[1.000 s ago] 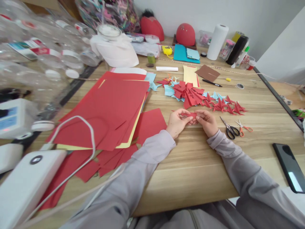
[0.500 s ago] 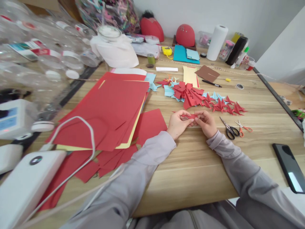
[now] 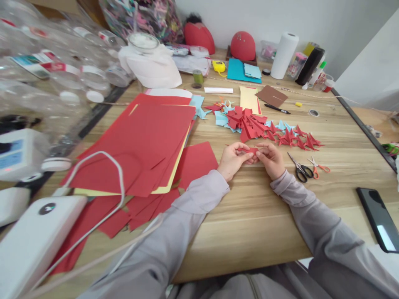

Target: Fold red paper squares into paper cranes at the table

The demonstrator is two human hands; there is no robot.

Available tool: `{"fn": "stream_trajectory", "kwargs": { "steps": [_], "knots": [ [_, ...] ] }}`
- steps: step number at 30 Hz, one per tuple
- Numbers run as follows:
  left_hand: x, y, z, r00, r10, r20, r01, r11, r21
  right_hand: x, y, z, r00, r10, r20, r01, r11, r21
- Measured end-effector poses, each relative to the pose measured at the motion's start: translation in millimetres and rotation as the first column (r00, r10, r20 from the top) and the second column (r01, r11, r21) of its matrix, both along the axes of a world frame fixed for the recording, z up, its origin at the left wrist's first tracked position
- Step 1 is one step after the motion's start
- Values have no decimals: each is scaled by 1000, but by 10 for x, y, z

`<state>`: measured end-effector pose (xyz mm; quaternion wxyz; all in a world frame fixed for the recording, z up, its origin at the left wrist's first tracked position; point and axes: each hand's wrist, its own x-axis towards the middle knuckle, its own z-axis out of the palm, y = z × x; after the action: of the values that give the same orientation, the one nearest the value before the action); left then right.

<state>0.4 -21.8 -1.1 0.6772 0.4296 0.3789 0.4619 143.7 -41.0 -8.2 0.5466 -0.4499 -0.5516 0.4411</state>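
I pinch a small red paper piece [image 3: 252, 151] between my left hand [image 3: 232, 160] and right hand [image 3: 272, 160] just above the worktop [image 3: 249, 216], mid-fold, with many folded figures [image 3: 264, 128] already piled beyond and red sheets [image 3: 140, 145] still unused.

The small red paper [image 3: 251, 151] is mostly hidden between the fingers of the left hand [image 3: 232, 160] and the right hand [image 3: 272, 160], so its shape cannot be told. Left of the red paper, the clear bottles [image 3: 46, 70] are blurry. Right of it, the black phone [image 3: 378, 218] is cut off by the edge.
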Motion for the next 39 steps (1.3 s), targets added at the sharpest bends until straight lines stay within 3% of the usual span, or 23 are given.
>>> {"fn": "stream_trajectory", "kwargs": {
  "steps": [7, 15, 24, 30, 39],
  "knots": [
    [9, -13, 15, 1000, -16, -1, 16, 999, 28, 0, 5, -4, 999, -37, -11, 37, 999, 7],
    [7, 1, -12, 999, 9, -38, -7, 999, 35, -11, -7, -12, 1000, -2, -19, 0, 998, -56],
    [-24, 23, -10, 1000, 6, -26, -6, 1000, 20, 14, 7, -7, 987, 113, -116, -122, 990, -76],
    [-33, 30, -10, 1000, 11, -9, -11, 1000, 19, 18, 4, -14, 977, 96, -191, -117, 988, -99],
    [-23, 4, 7, 999, -27, -32, 28, 999, 32, 1, 5, -23, 989, 91, -113, -100, 992, -75]
  ]
}}
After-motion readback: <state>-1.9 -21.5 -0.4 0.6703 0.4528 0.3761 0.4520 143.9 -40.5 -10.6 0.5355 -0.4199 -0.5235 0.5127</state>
